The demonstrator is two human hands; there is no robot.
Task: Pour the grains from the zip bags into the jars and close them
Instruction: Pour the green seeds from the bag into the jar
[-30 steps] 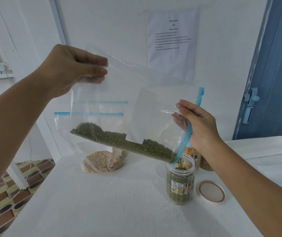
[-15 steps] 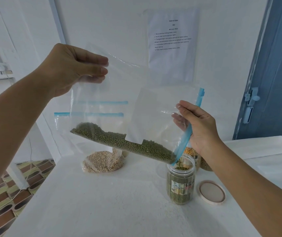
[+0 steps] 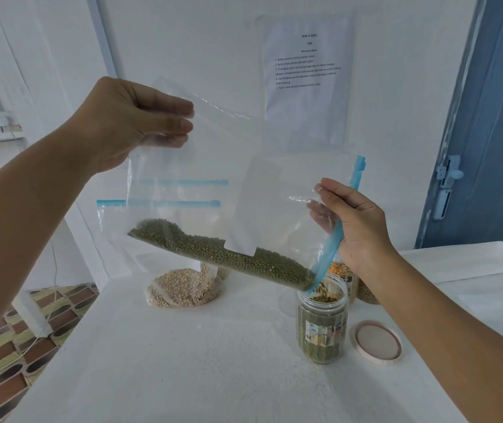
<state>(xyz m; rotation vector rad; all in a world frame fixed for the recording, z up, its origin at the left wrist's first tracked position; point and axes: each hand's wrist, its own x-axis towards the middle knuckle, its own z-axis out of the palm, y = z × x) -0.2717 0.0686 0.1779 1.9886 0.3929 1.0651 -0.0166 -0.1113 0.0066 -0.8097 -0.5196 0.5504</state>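
Two hands tilt the zip bag point(image 3: 201, 166) above the surface point(image 3: 213, 361): left hand point(image 3: 128, 123) pinching its bottom corner at ten o'clock, right hand point(image 3: 357, 227) pinching the blue zip edge, green grains point(image 3: 229, 257) apparently spilling into the open jar point(image 3: 322, 325); lid point(image 3: 377, 338) at three o'clock beside it.

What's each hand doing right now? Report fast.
Left hand: grip pinching the raised bottom corner of the bag.
Right hand: grip holding the bag's blue zip edge above the jar.

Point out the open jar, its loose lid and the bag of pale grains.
open jar point(image 3: 322, 329): head view, on its labelled side wall.
loose lid point(image 3: 377, 343): head view, on its flat centre.
bag of pale grains point(image 3: 180, 288): head view, on the grain-filled bottom.
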